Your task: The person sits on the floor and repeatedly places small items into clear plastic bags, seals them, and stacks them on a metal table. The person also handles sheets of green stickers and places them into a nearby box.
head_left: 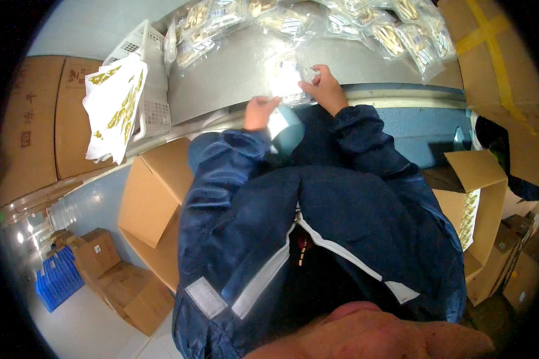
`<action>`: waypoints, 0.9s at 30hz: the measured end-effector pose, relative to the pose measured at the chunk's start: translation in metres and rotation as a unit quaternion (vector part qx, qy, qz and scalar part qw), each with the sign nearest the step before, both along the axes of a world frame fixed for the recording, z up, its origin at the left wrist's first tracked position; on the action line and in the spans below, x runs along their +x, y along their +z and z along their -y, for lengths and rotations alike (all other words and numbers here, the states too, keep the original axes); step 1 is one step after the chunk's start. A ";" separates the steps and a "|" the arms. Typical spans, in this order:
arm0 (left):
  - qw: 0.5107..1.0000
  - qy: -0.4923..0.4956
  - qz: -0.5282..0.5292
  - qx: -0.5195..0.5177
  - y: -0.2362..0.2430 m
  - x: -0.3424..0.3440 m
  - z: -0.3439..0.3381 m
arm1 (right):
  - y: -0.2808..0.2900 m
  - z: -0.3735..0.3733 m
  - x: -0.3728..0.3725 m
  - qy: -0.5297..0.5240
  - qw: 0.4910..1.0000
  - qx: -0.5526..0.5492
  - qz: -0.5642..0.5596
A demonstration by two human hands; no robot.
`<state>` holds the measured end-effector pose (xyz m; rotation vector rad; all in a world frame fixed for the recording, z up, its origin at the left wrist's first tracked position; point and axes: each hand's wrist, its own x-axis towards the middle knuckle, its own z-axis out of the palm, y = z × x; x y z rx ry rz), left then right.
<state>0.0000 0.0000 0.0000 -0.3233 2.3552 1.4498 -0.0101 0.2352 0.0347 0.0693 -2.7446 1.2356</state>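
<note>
Metal tabletop [236,76] below, a clear packet [286,79] points lengthwise forward; right hand [325,90] pinches it, left hand [260,112] half-curled, grip unclear.

Cool, bright light falls on the steel table [215,84], whose middle carries a white glare that bleaches the clear bag [286,78] at its near edge. Glints speckle the plastic packages [284,23] along its far side. On the near side of the table, the dark jacket [353,197] sinks into shadow at its open collar, while its left sleeve [221,161] catches a sheen. Lower left of the table, small lamps [20,237] burn out white. Cartons [30,143] left of the table bow toward the black rim; fine detail looks soft and grainy
</note>
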 end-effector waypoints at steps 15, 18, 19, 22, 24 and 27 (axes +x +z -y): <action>0.822 0.503 -0.236 0.123 0.116 0.273 0.124 | 0.056 0.001 -0.113 0.016 0.953 0.303 -0.018; 0.896 0.162 -0.274 -0.310 0.083 0.289 0.153 | 0.020 0.006 -0.128 -0.016 0.953 0.303 -0.027; 0.922 0.239 -0.241 -0.186 0.110 0.270 0.132 | 0.014 0.004 -0.132 0.013 0.940 0.340 -0.012; 0.922 0.335 -0.162 0.107 0.152 0.208 0.087 | -0.004 -0.008 -0.137 0.069 0.916 0.391 -0.050; 0.938 0.255 -0.163 0.173 0.139 0.185 0.085 | 0.012 -0.003 -0.116 0.095 0.914 0.378 -0.111; 0.965 0.147 -0.114 0.183 0.112 0.149 0.072 | 0.043 -0.003 -0.051 0.159 0.917 0.306 -0.201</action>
